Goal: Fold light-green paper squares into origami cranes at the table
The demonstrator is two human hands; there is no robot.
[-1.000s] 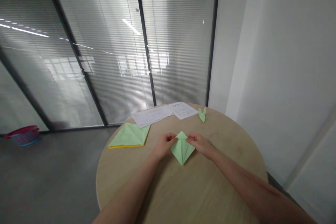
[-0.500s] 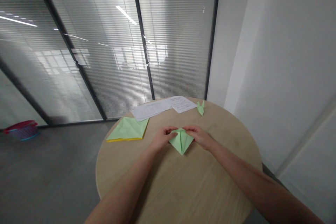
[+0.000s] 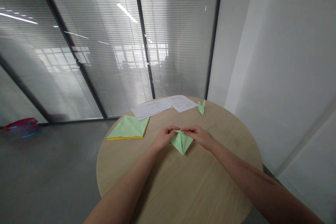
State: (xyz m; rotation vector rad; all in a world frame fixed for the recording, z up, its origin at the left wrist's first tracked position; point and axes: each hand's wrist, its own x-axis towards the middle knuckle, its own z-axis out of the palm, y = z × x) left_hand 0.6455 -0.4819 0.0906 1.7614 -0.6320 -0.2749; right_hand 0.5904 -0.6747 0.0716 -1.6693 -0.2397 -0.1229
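Observation:
A small piece of folded green paper (image 3: 182,143) is held just over the middle of the round table, its point toward me and a crease or slit down its centre. My left hand (image 3: 166,136) pinches its far left edge between thumb and fingers. From the other side, my right hand (image 3: 196,135) grips the far right edge the same way. The two hands nearly meet at the top of the paper, and the fingertips hide part of that edge. Beyond them stands a small green origami crane (image 3: 201,107).
Green paper sheets with a yellow layer below (image 3: 128,127) lie at the table's left. Printed white sheets (image 3: 154,107) rest along the far edge of the wooden table (image 3: 199,185). A basket (image 3: 25,128) is on the floor at left, and a white wall (image 3: 296,77) rises at right.
Both hands have drawn slightly closer together at the top of the folded paper, and its top edge looks a little more folded over. The other things keep their places.

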